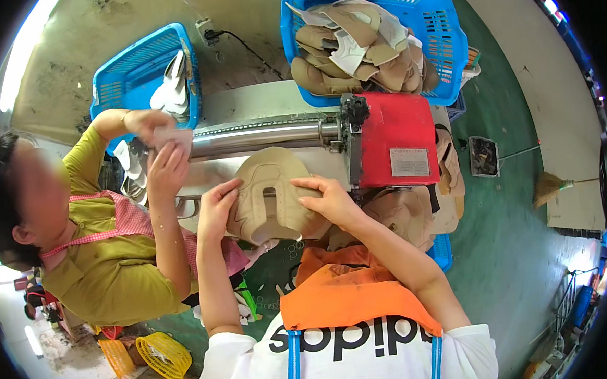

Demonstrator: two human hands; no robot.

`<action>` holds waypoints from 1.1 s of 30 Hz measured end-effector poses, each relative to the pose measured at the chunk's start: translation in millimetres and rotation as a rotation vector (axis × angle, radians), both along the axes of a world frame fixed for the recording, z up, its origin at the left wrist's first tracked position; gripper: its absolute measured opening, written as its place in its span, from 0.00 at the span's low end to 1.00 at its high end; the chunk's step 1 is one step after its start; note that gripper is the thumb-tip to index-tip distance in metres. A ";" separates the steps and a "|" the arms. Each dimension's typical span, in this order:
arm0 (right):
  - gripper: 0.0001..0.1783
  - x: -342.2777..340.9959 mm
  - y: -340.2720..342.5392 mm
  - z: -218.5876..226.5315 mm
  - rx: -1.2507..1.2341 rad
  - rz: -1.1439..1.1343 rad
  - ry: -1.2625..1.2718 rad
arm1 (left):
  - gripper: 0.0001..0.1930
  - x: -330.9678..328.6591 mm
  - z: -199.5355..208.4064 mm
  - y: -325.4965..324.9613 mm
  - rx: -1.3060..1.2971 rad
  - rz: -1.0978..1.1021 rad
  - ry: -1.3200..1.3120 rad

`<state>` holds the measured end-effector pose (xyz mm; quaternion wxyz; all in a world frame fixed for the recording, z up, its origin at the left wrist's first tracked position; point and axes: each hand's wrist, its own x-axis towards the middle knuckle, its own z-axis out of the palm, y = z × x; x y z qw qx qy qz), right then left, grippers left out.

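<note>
A tan shoe upper [252, 185], curved and with a slot down its middle, is held up between my hands in front of the machine. My left hand [216, 206] pinches its left edge, the thumb on the front face. At the opposite edge my right hand [328, 196] grips it with thumb and fingers. Behind the upper runs the machine's long metal roller [266, 138], which ends at a red housing [395, 133] on the right. The roller is partly hidden by a co-worker's hands on the left, which hold a small pale piece [174, 138].
A blue basket [447, 41] heaped with tan and white shoe pieces stands behind the machine. Another blue basket [115, 69] with white pieces is at the far left. Close on my left sits a co-worker [113, 234]. More tan uppers [401, 215] lie below the red housing.
</note>
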<state>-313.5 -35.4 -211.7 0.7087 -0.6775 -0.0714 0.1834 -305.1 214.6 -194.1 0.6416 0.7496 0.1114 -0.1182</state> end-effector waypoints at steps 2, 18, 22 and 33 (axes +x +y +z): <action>0.22 8.1 7.6 -2.2 0.055 0.004 0.072 | 0.15 12.3 -3.6 9.8 -0.094 -0.009 0.023; 0.16 0.9 -7.2 -26.1 0.199 -0.121 0.392 | 0.29 212.5 -30.5 -58.8 1.351 -0.365 0.068; 0.15 -38.1 -41.1 -12.6 -0.011 0.173 0.314 | 0.20 268.8 -93.3 -7.0 0.769 -0.469 0.012; 0.11 -129.9 -169.6 -54.6 -0.486 -0.608 0.262 | 0.07 288.7 144.0 -163.5 1.327 0.272 -1.116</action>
